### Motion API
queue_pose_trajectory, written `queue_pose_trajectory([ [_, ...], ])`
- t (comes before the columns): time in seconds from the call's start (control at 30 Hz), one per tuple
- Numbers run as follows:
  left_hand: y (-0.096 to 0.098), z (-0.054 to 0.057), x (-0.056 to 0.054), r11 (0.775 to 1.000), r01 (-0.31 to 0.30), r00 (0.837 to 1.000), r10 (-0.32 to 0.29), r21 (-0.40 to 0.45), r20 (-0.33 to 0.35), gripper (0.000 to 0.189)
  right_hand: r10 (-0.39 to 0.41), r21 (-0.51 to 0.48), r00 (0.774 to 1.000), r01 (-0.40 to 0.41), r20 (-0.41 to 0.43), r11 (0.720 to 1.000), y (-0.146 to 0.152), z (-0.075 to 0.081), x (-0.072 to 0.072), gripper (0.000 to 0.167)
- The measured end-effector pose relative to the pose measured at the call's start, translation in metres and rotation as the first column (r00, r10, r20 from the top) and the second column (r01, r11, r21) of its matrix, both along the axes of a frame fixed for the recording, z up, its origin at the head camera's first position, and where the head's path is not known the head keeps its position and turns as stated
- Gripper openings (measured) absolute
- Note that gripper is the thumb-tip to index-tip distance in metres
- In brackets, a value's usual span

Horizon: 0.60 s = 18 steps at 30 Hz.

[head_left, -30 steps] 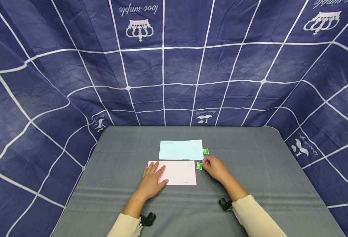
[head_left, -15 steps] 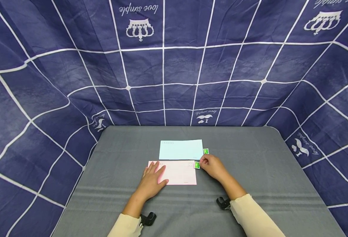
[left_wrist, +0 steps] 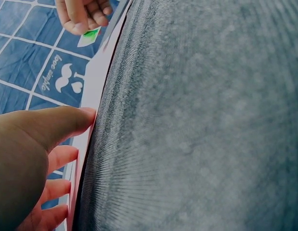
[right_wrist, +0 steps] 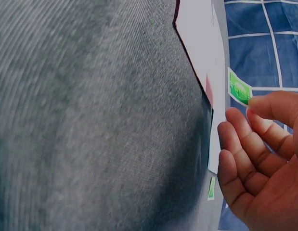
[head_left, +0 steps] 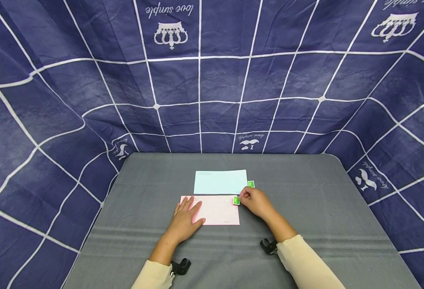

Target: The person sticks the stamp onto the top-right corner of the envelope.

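A pink envelope (head_left: 217, 212) lies flat on the grey table in the head view. My left hand (head_left: 185, 222) rests on its left end, fingers spread and straight. Between thumb and forefinger my right hand (head_left: 256, 202) pinches a green, white-edged stamp (head_left: 236, 200) by its edge. That stamp (right_wrist: 239, 88) is held above the surface in the right wrist view, over the pink envelope's upper right corner. Behind the pink envelope is a pale blue envelope (head_left: 219, 182). A second green stamp (head_left: 251, 184) lies just off its right edge, close to my right fingertips.
The grey cloth-covered table (head_left: 305, 180) stretches out on both sides of the envelopes. Blue curtains (head_left: 219, 80) with white grid lines stand behind it and along both sides. A black wrist camera (head_left: 268, 246) sits on the right wrist, another (head_left: 181, 266) on the left.
My right hand has moved left with the pinched stamp, from beside the pink envelope to over its upper right corner. The left hand and both envelopes have stayed put.
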<state>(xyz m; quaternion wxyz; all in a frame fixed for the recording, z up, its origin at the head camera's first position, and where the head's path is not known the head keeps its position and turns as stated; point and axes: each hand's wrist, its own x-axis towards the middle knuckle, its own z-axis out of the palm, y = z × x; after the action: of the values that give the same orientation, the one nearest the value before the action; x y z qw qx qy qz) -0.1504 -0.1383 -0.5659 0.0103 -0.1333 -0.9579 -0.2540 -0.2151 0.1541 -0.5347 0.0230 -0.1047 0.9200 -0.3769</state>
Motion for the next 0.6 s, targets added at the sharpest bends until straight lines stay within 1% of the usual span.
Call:
queue_pose_trajectory([
  [0.13,0.0,-0.001,0.0,1.0,-0.004,1.0,0.004,-0.003,0.004,0.063,0.018,-0.035,1.0,-0.018,0.007,0.999,-0.005,0.002,-0.001,0.006],
  [0.33,-0.001,-0.001,-0.001,1.0,0.0,1.0,0.0,0.005,0.003,0.063,0.032,-0.056,0.999,-0.03,0.028,0.998,-0.012,0.002,-0.003,0.006],
  [0.6,-0.001,0.0,-0.001,1.0,0.001,1.0,-0.001,-0.003,0.022,0.064,0.09,-0.093,0.996,-0.089,0.003,0.992,-0.018,-0.001,-0.006,0.007],
])
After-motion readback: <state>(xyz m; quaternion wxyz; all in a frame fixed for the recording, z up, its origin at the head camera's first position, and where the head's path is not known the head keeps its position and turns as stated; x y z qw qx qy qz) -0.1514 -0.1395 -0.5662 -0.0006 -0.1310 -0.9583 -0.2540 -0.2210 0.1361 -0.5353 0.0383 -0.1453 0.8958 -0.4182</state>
